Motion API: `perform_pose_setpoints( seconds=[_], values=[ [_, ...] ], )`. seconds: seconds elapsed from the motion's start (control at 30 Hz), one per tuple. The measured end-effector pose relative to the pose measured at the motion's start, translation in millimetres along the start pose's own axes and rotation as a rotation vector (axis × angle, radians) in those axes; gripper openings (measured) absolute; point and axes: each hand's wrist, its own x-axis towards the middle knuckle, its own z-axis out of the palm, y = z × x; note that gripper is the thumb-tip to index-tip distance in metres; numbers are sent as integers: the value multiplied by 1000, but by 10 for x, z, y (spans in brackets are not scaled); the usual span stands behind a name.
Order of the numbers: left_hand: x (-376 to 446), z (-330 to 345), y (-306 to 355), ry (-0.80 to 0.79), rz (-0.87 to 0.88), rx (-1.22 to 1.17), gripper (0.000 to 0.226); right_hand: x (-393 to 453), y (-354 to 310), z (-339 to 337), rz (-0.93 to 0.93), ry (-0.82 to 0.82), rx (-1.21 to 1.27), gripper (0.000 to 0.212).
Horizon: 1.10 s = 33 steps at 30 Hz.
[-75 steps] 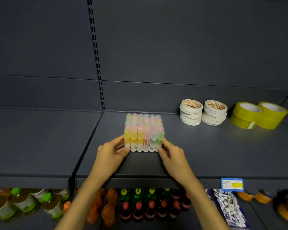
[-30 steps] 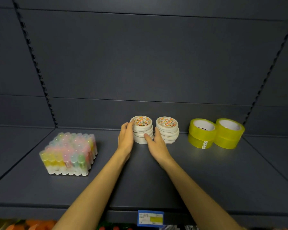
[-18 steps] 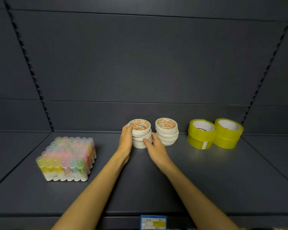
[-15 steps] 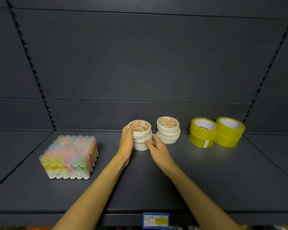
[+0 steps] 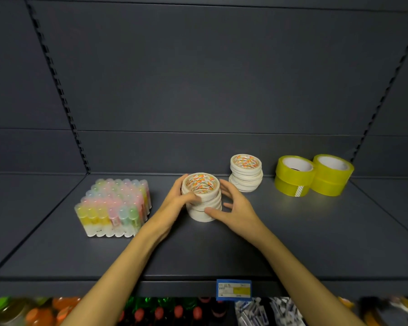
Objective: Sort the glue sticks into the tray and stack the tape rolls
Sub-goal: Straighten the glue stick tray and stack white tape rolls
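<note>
Both hands gripping near white stack [image 5: 204,201] mid-shelf [image 5: 292,243]: left hand [image 5: 177,201], right hand [image 5: 233,208]. Second white stack [image 5: 246,172] sitting behind; two yellow stacks [image 5: 313,175] right; glue-stick tray [image 5: 114,205] left. Front shelf lying open.

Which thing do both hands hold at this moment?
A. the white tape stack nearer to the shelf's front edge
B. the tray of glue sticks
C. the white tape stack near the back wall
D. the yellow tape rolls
A: the left hand and right hand grip the near white tape stack from both sides.
</note>
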Motion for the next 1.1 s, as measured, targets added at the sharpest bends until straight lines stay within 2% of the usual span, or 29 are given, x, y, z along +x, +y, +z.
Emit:
perform_pose_setpoints(
  seconds=[0.1,0.23,0.4,0.53,0.63,0.7,0.77,0.83,0.9,1.0,1.1],
  values=[
    [-7,-65,-29,-34,71,160,79,40,-57,39,-40,43,-2,72],
    [36,-154,-66,-27,144,323,76,96,-52,63,-39,101,3,63],
    [58,-111,-26,-20,166,226,83,145,-100,42,-31,131,71,69],
    [46,-76,-44,-40,128,262,83,104,-20,2,-8,148,69,70],
    [14,-62,-94,-56,133,247,81,54,45,1,25,107,105,63],
    [13,-48,-78,-53,98,154,72,51,40,9,41,89,204,53],
    [37,-13,-17,23,37,-10,55,90,25,30,102,132,344,45],
    [92,53,34,148,-39,-186,42,167,1,67,181,175,445,48],
    [138,161,76,209,-94,-279,30,266,-1,144,220,176,533,44],
    [180,311,32,260,-129,-213,35,353,-25,330,250,203,600,36],
    [172,347,-37,361,-100,-77,28,346,-17,421,296,266,589,28]
  ],
)
